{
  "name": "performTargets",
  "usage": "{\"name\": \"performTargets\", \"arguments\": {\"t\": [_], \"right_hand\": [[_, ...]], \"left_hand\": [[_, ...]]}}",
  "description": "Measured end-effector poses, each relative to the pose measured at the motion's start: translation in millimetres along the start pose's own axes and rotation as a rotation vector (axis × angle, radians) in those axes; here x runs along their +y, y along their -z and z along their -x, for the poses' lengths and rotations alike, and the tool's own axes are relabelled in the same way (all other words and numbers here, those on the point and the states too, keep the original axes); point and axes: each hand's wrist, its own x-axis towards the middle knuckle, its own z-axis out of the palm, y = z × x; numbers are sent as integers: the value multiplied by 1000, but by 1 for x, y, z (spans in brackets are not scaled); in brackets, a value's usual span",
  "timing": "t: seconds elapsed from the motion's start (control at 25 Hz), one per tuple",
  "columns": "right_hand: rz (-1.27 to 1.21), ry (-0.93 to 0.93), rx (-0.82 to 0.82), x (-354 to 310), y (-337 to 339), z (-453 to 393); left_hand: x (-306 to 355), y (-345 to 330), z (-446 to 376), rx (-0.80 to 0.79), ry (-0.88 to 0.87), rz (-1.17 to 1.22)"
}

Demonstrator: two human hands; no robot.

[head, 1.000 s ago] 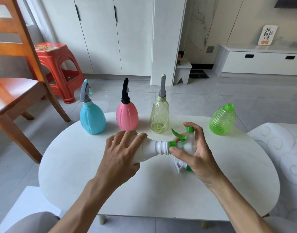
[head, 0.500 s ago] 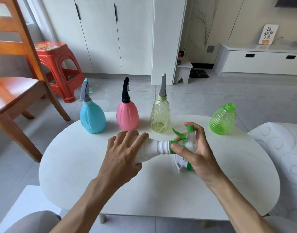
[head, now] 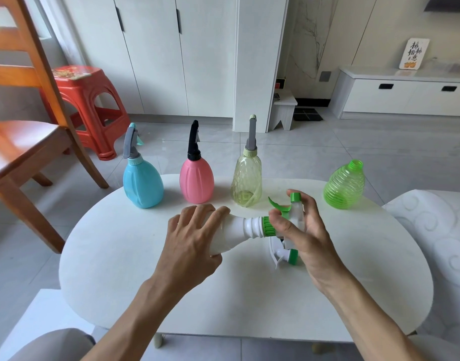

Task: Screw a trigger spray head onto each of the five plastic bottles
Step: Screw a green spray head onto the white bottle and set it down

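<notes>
1. White bottle [head: 234,234] lies sideways mid-table, green-collared spray head [head: 283,225] on its neck.
2. Blue bottle [head: 143,185], pink bottle [head: 197,181] and yellow bottle [head: 246,183] stand capped along the far edge.
3. Green bottle [head: 344,187] stands uncapped, far-right edge.

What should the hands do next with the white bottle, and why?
Probably keep twisting the green collar tight with the right hand while the left hand steadies the white bottle. The bottle lies sideways with its spray head in that hand's grip, and the green bottle still stands uncapped.
</notes>
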Motion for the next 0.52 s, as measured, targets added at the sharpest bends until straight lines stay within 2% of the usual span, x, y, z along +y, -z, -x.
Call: {"name": "performTargets", "arguments": {"t": [0.08,0.2,0.32,0.52], "right_hand": [[-24,-23,11,-1,2,-2],[66,-23,78,-5,6,-3],[-47,-40,-62,-4,7,-3],[20,-19,34,-1,5,-3]], "left_hand": [[2,-1,0,-15,0,18],[6,-4,3,-38,-24,30],[2,-4,1,-14,9,52],[3,-5,1,-4,6,48]]}}
